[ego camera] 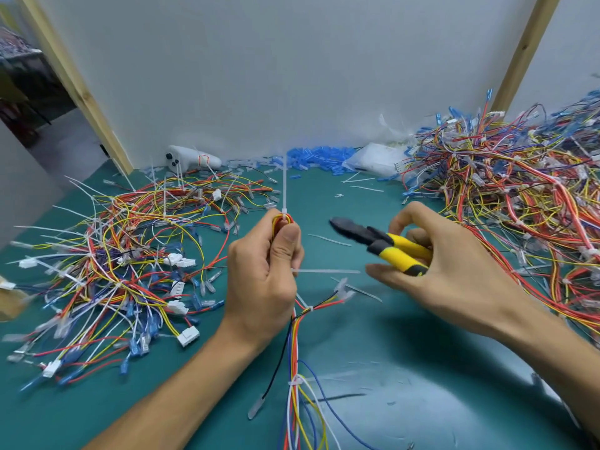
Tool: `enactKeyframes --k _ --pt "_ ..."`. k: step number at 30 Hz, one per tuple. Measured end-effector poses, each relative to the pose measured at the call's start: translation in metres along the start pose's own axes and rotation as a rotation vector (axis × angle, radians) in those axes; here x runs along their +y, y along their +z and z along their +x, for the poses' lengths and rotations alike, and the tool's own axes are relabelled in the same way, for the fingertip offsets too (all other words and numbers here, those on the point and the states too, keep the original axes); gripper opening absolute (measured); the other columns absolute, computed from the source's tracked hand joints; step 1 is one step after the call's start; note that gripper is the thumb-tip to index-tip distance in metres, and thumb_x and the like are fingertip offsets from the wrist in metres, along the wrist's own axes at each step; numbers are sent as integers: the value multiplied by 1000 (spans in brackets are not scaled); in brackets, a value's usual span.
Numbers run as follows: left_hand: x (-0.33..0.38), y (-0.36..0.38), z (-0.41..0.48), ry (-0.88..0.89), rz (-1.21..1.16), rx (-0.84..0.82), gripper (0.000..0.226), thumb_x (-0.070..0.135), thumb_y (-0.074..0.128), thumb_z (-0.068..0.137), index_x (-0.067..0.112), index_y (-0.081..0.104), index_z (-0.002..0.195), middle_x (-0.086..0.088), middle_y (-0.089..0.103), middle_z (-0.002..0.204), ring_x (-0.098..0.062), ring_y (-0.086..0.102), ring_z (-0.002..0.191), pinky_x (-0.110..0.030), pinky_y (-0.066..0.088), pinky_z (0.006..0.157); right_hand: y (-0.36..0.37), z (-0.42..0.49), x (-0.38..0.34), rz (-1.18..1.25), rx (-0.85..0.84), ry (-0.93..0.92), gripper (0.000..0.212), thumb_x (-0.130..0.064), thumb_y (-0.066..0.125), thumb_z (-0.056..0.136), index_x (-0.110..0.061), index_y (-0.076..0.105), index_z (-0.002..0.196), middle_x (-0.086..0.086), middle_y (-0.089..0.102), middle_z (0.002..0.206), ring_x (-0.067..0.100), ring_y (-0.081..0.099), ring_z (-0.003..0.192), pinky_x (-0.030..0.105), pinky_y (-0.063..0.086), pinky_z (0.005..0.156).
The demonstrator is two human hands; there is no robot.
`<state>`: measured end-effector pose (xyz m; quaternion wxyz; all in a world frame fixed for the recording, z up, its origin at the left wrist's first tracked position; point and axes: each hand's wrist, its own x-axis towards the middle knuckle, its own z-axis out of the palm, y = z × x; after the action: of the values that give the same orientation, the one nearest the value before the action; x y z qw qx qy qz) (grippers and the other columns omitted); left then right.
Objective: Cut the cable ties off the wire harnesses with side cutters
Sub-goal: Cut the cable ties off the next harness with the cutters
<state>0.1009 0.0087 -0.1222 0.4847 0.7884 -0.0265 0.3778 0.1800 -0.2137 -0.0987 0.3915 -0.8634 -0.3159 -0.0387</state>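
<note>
The left hand [263, 271] gripped the harness [293, 347] with its tie [285, 186] standing straight up, while the right hand [454, 266] gripped the cutters [378, 239], lying crosswise, nose pointing left.

side cutters [383, 241] blurred at tip, harness [293, 352] cut off below

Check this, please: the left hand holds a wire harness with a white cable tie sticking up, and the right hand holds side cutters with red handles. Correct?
No. In the head view the side cutters in the right hand have yellow and black handles, not red. The left hand does hold a wire harness with a white cable tie sticking up.
</note>
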Motion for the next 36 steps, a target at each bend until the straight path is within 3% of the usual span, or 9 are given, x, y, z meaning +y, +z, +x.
enactKeyframes --k 5,8,13,17,23,26,28,32,36 --pt "1 3 -2 10 11 -15 41 34 43 108 13 46 73 6 47 60 -23 44 54 -44 35 54 0 -6 -10 74 -45 -70 55 -73 77 73 -24 57 86 10 57 67 33 53 64 49 49 58" --pt "4 3 -3 37 25 -30 41 32 44 108 11 47 73 5 47 59 -23 45 53 -42 36 54 -1 -4 -11 1 27 -90 58 -78 72 74 -23 59 87 3 52 67 28 50 64 46 50 61" --pt "9 4 -6 137 124 -135 39 28 45 105 8 47 71 6 45 59 -19 44 51 -35 35 52 -5 -4 -15 -47 123 -119 42 -59 76 77 -20 62 84 0 47 66 26 52 66 43 48 65" --pt "10 5 -7 168 173 -167 35 20 51 104 10 47 71 4 45 57 -18 42 50 -31 33 52 -5 -3 -16 -100 113 -140 37 -58 76 76 -25 63 88 -4 48 70 24 53 70 42 46 66" --pt "6 5 -8 213 226 -207 28 20 49 103 7 55 78 6 44 59 -21 41 52 -39 33 50 -1 -3 -12 -97 65 -127 34 -59 77 76 -28 64 81 -4 49 62 15 46 61 35 41 56" --pt "7 5 -9 223 220 -228 27 21 47 101 6 61 83 9 42 61 -20 41 52 -39 33 50 1 -3 -9 -83 27 -111 30 -51 77 77 -24 64 77 4 45 59 15 37 56 22 32 50" --pt "7 5 -10 222 217 -232 27 20 47 100 5 61 83 5 43 59 -20 39 52 -38 32 50 0 -3 -7 -52 18 -107 22 -39 78 77 -23 63 74 3 44 59 13 33 59 14 36 53" --pt "7 5 -10 221 226 -242 28 21 47 99 4 62 83 2 44 57 -18 37 53 -39 32 51 -3 -3 -7 -76 -24 -58 16 -36 70 69 -23 64 78 9 52 64 22 42 65 43 57 65" --pt "9 4 -10 252 230 -249 23 18 49 99 9 60 82 7 41 60 -12 33 54 -32 28 50 -6 -3 -13 -101 -45 -100 11 -33 68 68 -30 63 77 5 49 62 25 43 63 40 47 57"
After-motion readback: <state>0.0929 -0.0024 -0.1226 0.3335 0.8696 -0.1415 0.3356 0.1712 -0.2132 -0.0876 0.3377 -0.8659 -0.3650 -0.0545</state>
